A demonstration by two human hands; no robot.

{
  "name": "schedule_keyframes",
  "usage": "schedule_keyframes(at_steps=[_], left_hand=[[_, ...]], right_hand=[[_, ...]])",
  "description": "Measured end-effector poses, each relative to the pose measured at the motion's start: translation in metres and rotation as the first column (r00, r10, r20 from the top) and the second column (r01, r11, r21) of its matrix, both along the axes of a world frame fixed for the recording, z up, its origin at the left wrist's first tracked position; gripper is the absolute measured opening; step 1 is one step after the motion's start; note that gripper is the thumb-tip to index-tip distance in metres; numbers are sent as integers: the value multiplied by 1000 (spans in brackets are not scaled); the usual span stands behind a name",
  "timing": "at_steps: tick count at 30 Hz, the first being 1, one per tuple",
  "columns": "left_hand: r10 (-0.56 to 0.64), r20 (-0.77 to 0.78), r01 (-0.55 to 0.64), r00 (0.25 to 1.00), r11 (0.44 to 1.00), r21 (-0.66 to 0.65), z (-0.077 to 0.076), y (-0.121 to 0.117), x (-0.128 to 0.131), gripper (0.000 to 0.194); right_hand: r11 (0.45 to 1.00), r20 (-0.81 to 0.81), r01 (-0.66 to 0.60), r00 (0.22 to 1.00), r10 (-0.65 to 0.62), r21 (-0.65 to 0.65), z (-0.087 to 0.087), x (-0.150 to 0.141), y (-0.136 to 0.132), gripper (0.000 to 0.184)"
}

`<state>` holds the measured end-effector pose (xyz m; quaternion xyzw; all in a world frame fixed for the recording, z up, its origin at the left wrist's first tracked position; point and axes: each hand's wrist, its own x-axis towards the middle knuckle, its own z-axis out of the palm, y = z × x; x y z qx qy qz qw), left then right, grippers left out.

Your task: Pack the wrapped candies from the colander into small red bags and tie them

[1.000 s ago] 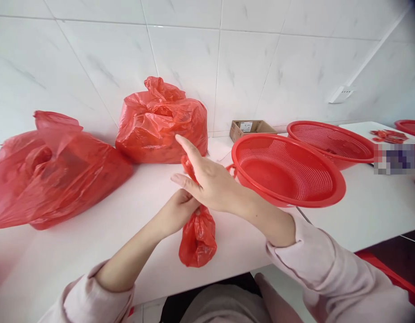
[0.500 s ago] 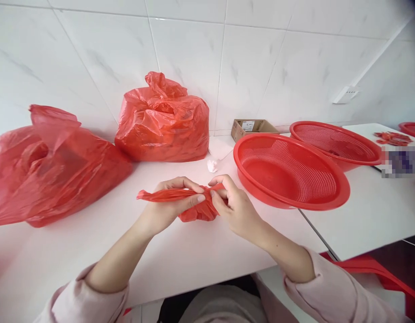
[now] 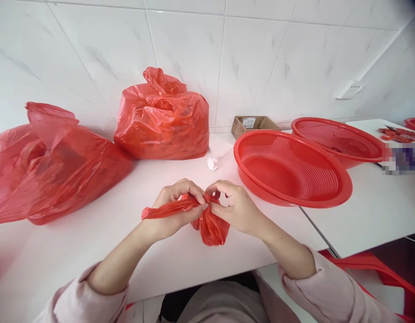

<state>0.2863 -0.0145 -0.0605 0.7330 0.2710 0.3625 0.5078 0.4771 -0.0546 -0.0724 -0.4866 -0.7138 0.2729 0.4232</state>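
Both of my hands pinch a small red plastic bag (image 3: 214, 228) just above the white table. My left hand (image 3: 175, 208) grips its gathered neck, and a twisted strip of the bag lies across the palm and sticks out to the left. Thumb and fingertips of my right hand (image 3: 236, 206) close on the same gathered spot, touching the left fingertips. Below them the body of the bag hangs bunched and creased; what is inside it cannot be made out. A crumpled white tissue (image 3: 212, 163) lies just beyond my hands.
Two large, full red plastic bags (image 3: 162, 121) (image 3: 59, 166) stand at the left by the tiled wall. On the right are a red basket (image 3: 271, 175) and a second red basket (image 3: 355, 146) behind it. A cardboard box (image 3: 242, 128) sits at the wall. A seam splits the tabletop (image 3: 315, 222).
The small bag's body has come down and turned towards me, showing more below my fingers. My hands have drawn closer together and slightly lower, still pinching it.
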Motion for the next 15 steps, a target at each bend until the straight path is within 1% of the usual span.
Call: schedule_keyframes(at_steps=[1, 2, 3, 4, 6, 7, 8, 9, 10, 11, 12, 13, 14, 15], left_hand=[[27, 9, -27, 1000, 1000, 11, -1, -1, 0, 11], [70, 22, -71, 997, 997, 33, -3, -2, 1, 15], [127, 37, -130, 991, 989, 75, -6, -2, 3, 19], [193, 53, -199, 980, 970, 140, -10, -3, 5, 23], [311, 95, -325, 946, 898, 296, -18, -4, 9, 27], [349, 110, -365, 931, 862, 353, -22, -5, 12, 27], [375, 119, -391, 919, 837, 384, -25, -6, 14, 25], [386, 119, -401, 915, 830, 388, -27, -7, 15, 22], [386, 114, -399, 916, 835, 379, -28, -8, 16, 19], [378, 107, -390, 919, 842, 374, -29, -9, 17, 16], [364, 105, -376, 925, 844, 382, -29, -8, 16, 14], [349, 107, -362, 931, 841, 402, -29, -8, 15, 13], [333, 108, -346, 937, 833, 431, -29, -7, 14, 13], [319, 106, -331, 942, 823, 462, -29, -6, 13, 12]], right_hand=[[1000, -10, 21, 1000, -20, 21, -2, -3, -2, 10], [997, 5, 43, 999, -43, 70, -5, -6, -4, 10], [987, 43, 65, 996, -72, 150, -8, -11, -6, 11], [964, 98, 84, 989, -112, 252, -11, -15, -8, 14], [892, 206, 102, 955, -212, 441, -16, -22, -13, 16], [866, 240, 106, 938, -250, 489, -18, -24, -14, 17], [860, 255, 108, 930, -265, 498, -19, -25, -16, 17], [882, 251, 103, 938, -240, 460, -18, -25, -17, 16], [922, 228, 79, 958, -175, 379, -17, -23, -17, 15], [963, 177, 41, 980, -90, 267, -14, -20, -17, 13], [989, 95, -2, 995, -12, 146, -10, -16, -17, 12], [999, -3, -37, 999, 37, 36, -7, -12, -16, 14], [997, -96, -54, 994, 49, -48, -3, -8, -15, 16], [994, -167, -50, 985, 33, -100, 0, -4, -13, 18]])
